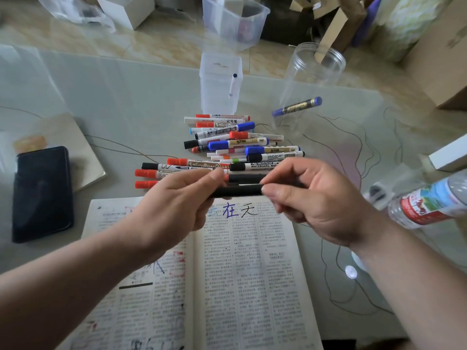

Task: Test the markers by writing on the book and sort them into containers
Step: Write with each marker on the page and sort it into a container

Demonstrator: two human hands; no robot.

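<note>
Both hands hold one black marker (237, 190) level above the open book (227, 274). My left hand (171, 200) grips its left end and my right hand (310, 198) pinches its right end. Handwritten characters in blue and black show on the page just below the marker. A pile of several markers (227, 147) with red, blue and black caps lies beyond the hands. Behind it stands a square translucent container (219, 84) holding one white marker. To its right, a round clear jar (310, 84) holds one blue marker (297, 106).
A black phone (41, 193) lies on a notebook at the left. A plastic water bottle (429, 203) lies at the right, beside a white box (447, 155). A clear plastic bin (235, 18) and cardboard boxes stand on the floor past the glass table's far edge.
</note>
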